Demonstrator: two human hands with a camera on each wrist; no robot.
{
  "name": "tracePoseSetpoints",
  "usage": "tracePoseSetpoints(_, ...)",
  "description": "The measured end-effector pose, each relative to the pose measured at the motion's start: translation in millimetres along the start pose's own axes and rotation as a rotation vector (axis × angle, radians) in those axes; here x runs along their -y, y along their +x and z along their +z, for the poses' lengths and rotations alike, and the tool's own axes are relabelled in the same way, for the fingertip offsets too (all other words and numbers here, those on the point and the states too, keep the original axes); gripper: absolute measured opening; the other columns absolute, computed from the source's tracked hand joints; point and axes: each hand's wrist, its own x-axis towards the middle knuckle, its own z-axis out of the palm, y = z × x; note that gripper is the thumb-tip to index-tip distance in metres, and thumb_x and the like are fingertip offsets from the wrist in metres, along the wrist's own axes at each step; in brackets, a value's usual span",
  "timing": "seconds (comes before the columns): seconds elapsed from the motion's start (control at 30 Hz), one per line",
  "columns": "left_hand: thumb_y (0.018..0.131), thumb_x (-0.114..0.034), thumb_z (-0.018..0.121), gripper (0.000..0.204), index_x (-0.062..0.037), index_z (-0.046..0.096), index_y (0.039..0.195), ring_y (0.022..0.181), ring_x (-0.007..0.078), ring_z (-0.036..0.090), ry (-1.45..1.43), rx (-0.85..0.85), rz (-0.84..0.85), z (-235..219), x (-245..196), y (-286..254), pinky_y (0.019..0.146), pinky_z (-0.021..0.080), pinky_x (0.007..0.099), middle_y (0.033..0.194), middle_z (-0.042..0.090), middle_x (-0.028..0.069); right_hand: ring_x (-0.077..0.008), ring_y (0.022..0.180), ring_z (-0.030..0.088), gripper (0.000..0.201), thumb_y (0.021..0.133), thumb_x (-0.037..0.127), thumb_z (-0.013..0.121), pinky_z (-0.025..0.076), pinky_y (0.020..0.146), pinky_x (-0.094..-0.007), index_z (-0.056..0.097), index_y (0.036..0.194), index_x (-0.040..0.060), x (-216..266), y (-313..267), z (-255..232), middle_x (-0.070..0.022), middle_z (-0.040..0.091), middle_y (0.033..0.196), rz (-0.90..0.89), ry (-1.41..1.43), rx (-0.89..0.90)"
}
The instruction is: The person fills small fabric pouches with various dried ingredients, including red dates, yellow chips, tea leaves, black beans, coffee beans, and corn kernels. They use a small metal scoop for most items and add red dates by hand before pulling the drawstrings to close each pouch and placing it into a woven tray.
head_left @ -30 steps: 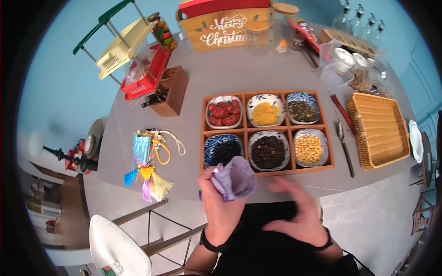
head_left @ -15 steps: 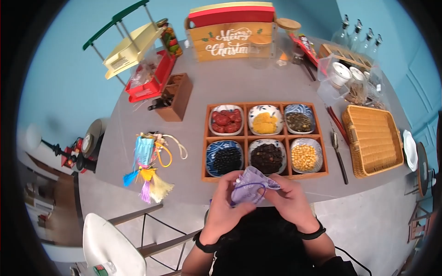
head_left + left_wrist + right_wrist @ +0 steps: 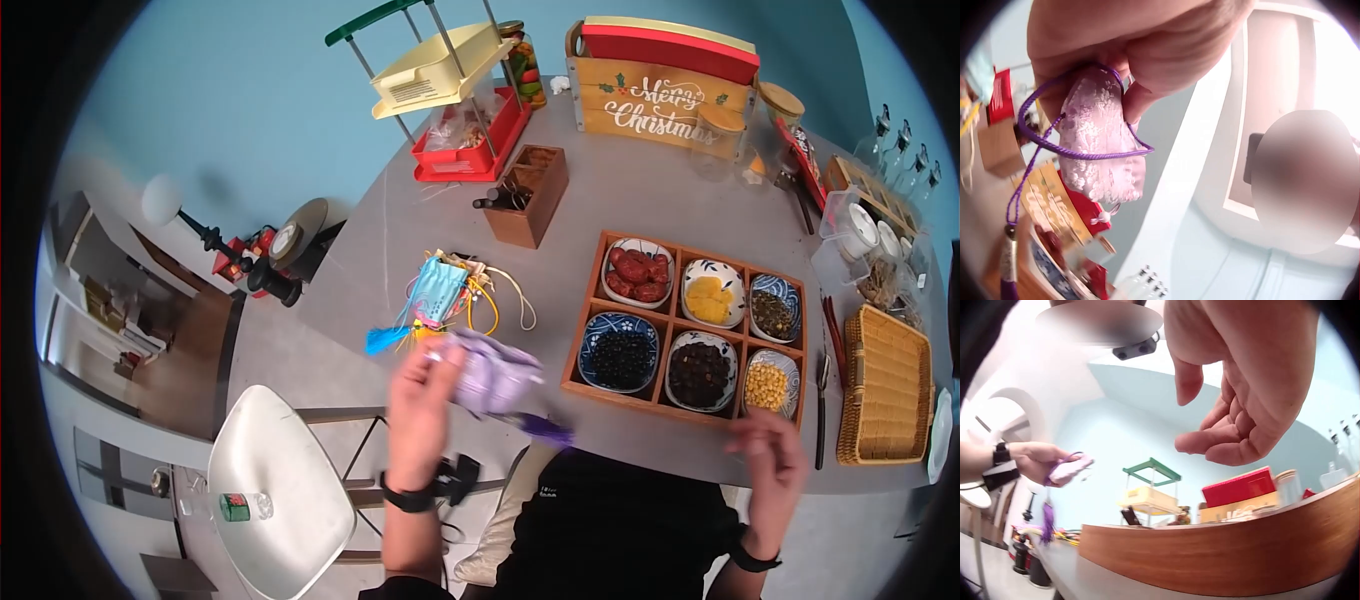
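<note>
My left hand (image 3: 418, 420) pinches a small lilac drawstring pouch (image 3: 490, 375) over the table's front left part, beside a pile of tasselled sachets (image 3: 440, 290). White flowers pattern its cloth in the left wrist view, where a purple cord (image 3: 1072, 153) loops across it. The cord's purple tassel (image 3: 1047, 522) hangs below the hand in the right wrist view. My right hand (image 3: 772, 465) holds nothing, its fingers loosely bent, near the front right corner of a divided wooden tray (image 3: 640, 402). Closest to it is the bowl of yellow corn kernels (image 3: 767, 386).
Other bowls in the tray hold red dates (image 3: 638, 272), black beans (image 3: 619, 355) and dark dried pieces (image 3: 700, 372). A wicker basket (image 3: 885, 390) and a dark-handled tool (image 3: 822, 415) lie to the right. Behind the sachets stands a wooden caddy (image 3: 540, 205); a white chair (image 3: 280, 490) is at left.
Both hands were on the pouch half a second ago. The left hand has since carried it left toward the sachets, and the right hand has let go and moved right. The head view has turned left.
</note>
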Motion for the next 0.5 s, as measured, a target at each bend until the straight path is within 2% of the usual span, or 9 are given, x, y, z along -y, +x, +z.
tracePoseSetpoints(0.07, 0.097, -0.021, 0.059, 0.018, -0.0037, 0.064, 0.102, 0.072, 0.0028, 0.053, 0.104, -0.079, 0.054, -25.7, -7.0, 27.4, 0.066, 0.042, 0.0194, 0.083, 0.061, -0.0037, -0.0135, 0.076, 0.06, 0.023, 0.094, 0.009, 0.056, 0.047, 0.079, -0.0269, 0.062, 0.113, -0.0014, -14.9, 4.6, -35.4, -0.0102, 0.066, 0.093, -0.013, -0.037, -0.127)
tracePoseSetpoints(0.1, 0.097, -0.023, 0.059, 0.021, -0.0026, 0.064, 0.102, 0.073, 0.0032, 0.053, 0.157, -0.077, 0.046, -36.9, -11.5, 42.3, 0.067, 0.042, 0.0193, 0.083, 0.062, -0.0033, -0.0135, 0.076, 0.06, 0.023, 0.094, 0.009, 0.056, 0.047, 0.079, -0.0269, 0.062, 0.113, -0.0014, -23.0, 6.4, -51.8, -0.0102, 0.066, 0.093, -0.008, -0.039, -0.126)
tracePoseSetpoints(0.13, 0.097, -0.024, 0.06, 0.024, -0.0016, 0.064, 0.101, 0.073, 0.0036, 0.054, 0.207, -0.075, 0.039, -45.4, -14.6, 57.8, 0.067, 0.043, 0.0192, 0.083, 0.062, -0.0028, -0.0127, 0.075, 0.058, 0.023, 0.095, 0.012, 0.055, 0.046, 0.078, -0.0263, 0.062, 0.112, -0.002, -30.7, 8.3, -67.4, -0.0094, 0.066, 0.091, -0.042, -0.067, -0.224)
tracePoseSetpoints(0.17, 0.097, -0.024, 0.06, 0.024, -0.0016, 0.064, 0.101, 0.073, 0.0036, 0.054, 0.206, -0.076, 0.037, -50.8, -13.7, 74.7, 0.067, 0.043, 0.0192, 0.083, 0.062, -0.0028, -0.0118, 0.073, 0.056, 0.024, 0.097, 0.015, 0.055, 0.045, 0.076, -0.0256, 0.063, 0.111, -0.0026, -37.4, 9.8, -81.2, -0.0087, 0.065, 0.089, -0.079, -0.094, -0.322)
tracePoseSetpoints(0.27, 0.096, -0.025, 0.06, 0.025, -0.0009, 0.064, 0.099, 0.071, 0.0043, 0.053, 0.198, -0.089, 0.027, -62.7, 0.4, 124.9, 0.065, 0.042, 0.0202, 0.082, 0.062, -0.0024, -0.0103, 0.073, 0.054, 0.026, 0.098, 0.019, 0.054, 0.044, 0.076, -0.0253, 0.064, 0.11, -0.0025, -53.3, 12.8, -115.2, -0.0073, 0.064, 0.087, -0.054, -0.168, -0.439)
tracePoseSetpoints(0.33, 0.095, -0.025, 0.061, 0.026, 0.0008, 0.065, 0.097, 0.069, 0.0052, 0.053, 0.391, -0.046, -0.139, -71.8, 16.1, 146.7, 0.061, 0.04, 0.022, 0.079, 0.062, -0.0015, -0.0098, 0.073, 0.054, 0.027, 0.098, 0.019, 0.054, 0.044, 0.076, -0.0252, 0.064, 0.11, -0.0024, -58.5, 11.5, -124.2, -0.0069, 0.063, 0.087, -0.04, -0.18, -0.459)
tracePoseSetpoints(0.43, 0.095, -0.024, 0.061, 0.027, 0.0023, 0.066, 0.096, 0.067, 0.0049, 0.051, 0.594, -0.074, -0.059, -85.4, 47.9, 167.5, 0.058, 0.038, 0.0242, 0.076, 0.062, -0.002, -0.009, 0.073, 0.053, 0.027, 0.098, 0.02, 0.055, 0.044, 0.075, -0.025, 0.064, 0.11, -0.002, -66.8, 7.1, -135.0, -0.0059, 0.063, 0.086, -0.007, -0.197, -0.488)
tracePoseSetpoints(0.47, 0.095, -0.022, 0.06, 0.029, 0.0054, 0.063, 0.103, 0.071, 0.0099, 0.055, 0.656, -0.078, -0.079, -83.4, 44.9, 168.2, 0.064, 0.043, 0.0268, 0.081, 0.064, 0.0043, -0.0088, 0.073, 0.053, 0.027, 0.098, 0.02, 0.055, 0.044, 0.075, -0.0249, 0.064, 0.11, -0.0017, -68.8, 5.4, -136.3, -0.0055, 0.063, 0.086, 0.009, -0.203, -0.497)
tracePoseSetpoints(0.5, 0.095, -0.022, 0.06, 0.029, 0.0054, 0.063, 0.103, 0.071, 0.0099, 0.055, 0.66, -0.076, -0.08, -82.2, 47.6, 167.5, 0.064, 0.043, 0.0268, 0.081, 0.064, 0.0043, -0.0085, 0.072, 0.053, 0.027, 0.098, 0.02, 0.055, 0.044, 0.074, -0.0248, 0.064, 0.11, -0.0015, -71.0, 3.9, -137.4, -0.005, 0.063, 0.086, 0.026, -0.21, -0.506)
